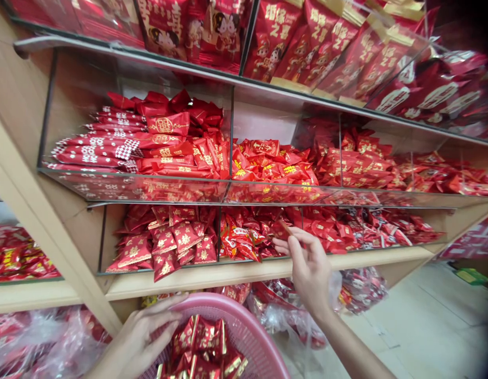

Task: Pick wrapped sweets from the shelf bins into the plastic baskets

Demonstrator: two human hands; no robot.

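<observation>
My right hand point(310, 266) reaches to the lower shelf, with thumb and fingers pinched on a small red wrapped candy point(281, 230). Just behind it lie more candies in the lower clear-fronted compartments, including a shiny red-and-orange pile point(239, 239). At the bottom of the view is a pink plastic basket point(263, 337) holding several red candies with gold-edged wrappers point(204, 337). Over the basket's left rim lies my left hand point(149, 329), its fingers stretched out and apart. It covers that part of the rim.
The middle shelf point(267, 192) has clear dividers between heaps of red packets point(165, 142). Larger red bags point(318, 42) stand above. Red candies with gold characters point(165, 242) overhang the wooden shelf edge point(157, 284). Clear plastic bags point(291, 316) lie below, beside the tiled floor point(417, 316).
</observation>
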